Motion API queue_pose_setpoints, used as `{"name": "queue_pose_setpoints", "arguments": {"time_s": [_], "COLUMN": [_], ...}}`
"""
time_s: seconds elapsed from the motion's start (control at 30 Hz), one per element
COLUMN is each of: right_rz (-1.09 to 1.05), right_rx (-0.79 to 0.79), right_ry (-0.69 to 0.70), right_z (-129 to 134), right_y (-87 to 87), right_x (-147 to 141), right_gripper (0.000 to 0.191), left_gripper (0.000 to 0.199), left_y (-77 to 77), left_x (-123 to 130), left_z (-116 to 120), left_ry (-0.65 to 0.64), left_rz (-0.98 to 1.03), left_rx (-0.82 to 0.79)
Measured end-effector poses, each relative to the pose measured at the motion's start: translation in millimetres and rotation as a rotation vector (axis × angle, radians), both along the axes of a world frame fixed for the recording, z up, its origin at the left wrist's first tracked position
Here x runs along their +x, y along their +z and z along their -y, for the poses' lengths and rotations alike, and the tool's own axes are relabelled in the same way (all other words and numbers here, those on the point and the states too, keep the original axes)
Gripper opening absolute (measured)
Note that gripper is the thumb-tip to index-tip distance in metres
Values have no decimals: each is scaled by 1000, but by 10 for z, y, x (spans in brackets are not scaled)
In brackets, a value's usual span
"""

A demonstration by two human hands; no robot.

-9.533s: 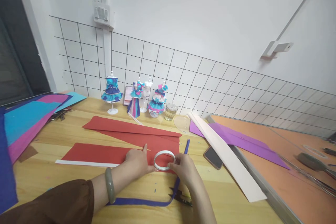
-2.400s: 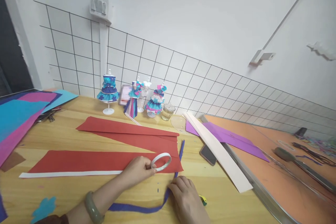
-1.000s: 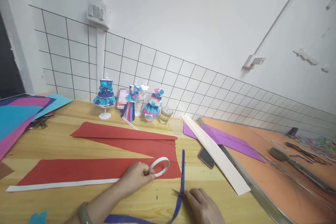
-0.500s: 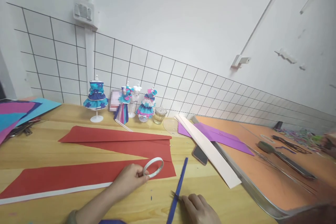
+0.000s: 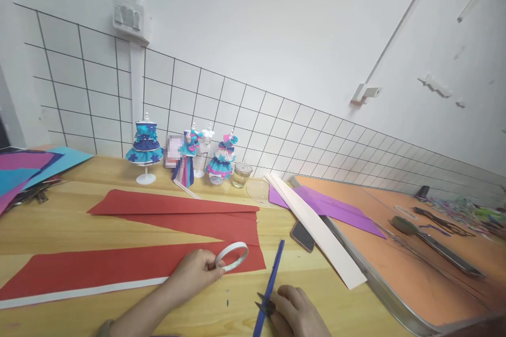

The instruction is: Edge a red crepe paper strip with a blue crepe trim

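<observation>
My left hand [image 5: 195, 273] pinches a roll of white tape [image 5: 237, 264] between thumb and fingers, held over the right end of the red sheets. Beneath lies a red sheet [image 5: 98, 268] with a white strip [image 5: 90, 288] along its near edge. Another folded red sheet [image 5: 177, 204] is behind it. At lower right, my right hand [image 5: 298, 310] has its fingers curled around a small dark two-pronged tool [image 5: 266, 305], probably scissors, largely hidden by the fingers. Its prongs lie across a narrow dark-blue strip [image 5: 274, 268].
Small dress forms in blue and pink dresses [image 5: 144, 145] stand along the back near a glass of liquid [image 5: 241, 175]. A long pale folded sheet [image 5: 316, 231] rests partly over a phone [image 5: 302, 235]. To the right, an orange surface [image 5: 395, 274] holds a hairbrush-like tool [image 5: 438, 246] and cords.
The dark tool's prongs now show more clearly, spread apart, and my right hand has shifted slightly up and toward the blue strip. My left hand still holds the tape, barely moved.
</observation>
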State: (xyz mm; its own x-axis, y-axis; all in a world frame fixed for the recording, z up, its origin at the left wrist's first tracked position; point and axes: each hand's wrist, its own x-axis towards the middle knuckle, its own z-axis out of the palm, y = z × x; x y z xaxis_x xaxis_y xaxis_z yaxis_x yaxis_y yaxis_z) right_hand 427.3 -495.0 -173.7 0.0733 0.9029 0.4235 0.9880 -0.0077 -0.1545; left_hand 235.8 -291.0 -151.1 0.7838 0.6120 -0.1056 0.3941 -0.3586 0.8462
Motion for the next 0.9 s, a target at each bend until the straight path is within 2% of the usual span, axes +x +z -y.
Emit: {"name": "queue_pose_setpoints", "arguments": {"time_s": [0.1, 0.17, 0.27, 0.33, 0.47, 0.5, 0.73, 0.9], "right_rz": [-212, -350, -584, -728, -833, -850, -948, -982], "right_rx": [-12, -81, -133, -155, -188, -183, -112, -106], "right_ry": [-35, -21, 9, 23, 58, 53, 21, 47], "right_z": [-177, -337, -607, -773, -987, -1010, -1002, -990], "right_y": [285, 464, 614, 615, 487, 449, 297, 272], "right_x": [-102, -171, -245, -267, -255, -243, -171, -155], "right_gripper": [35, 45, 46, 43, 12, 10, 18, 23], "left_gripper": [30, 30, 32, 33, 34, 32, 20, 14], "left_y": [7, 13, 14, 6, -22, -31, -75, 3], "left_x": [-7, -12, -14, -13, -8, -3, 30, 14], "left_z": [5, 8, 7, 4, -1, -2, -9, 16], "left_ry": [-10, -16, -19, -19, -11, -8, 17, 45], "left_rz": [9, 15, 24, 24, 26, 29, 21, 4], "left_rx": [3, 4, 4, -1, -10, -11, 5, 46]}}
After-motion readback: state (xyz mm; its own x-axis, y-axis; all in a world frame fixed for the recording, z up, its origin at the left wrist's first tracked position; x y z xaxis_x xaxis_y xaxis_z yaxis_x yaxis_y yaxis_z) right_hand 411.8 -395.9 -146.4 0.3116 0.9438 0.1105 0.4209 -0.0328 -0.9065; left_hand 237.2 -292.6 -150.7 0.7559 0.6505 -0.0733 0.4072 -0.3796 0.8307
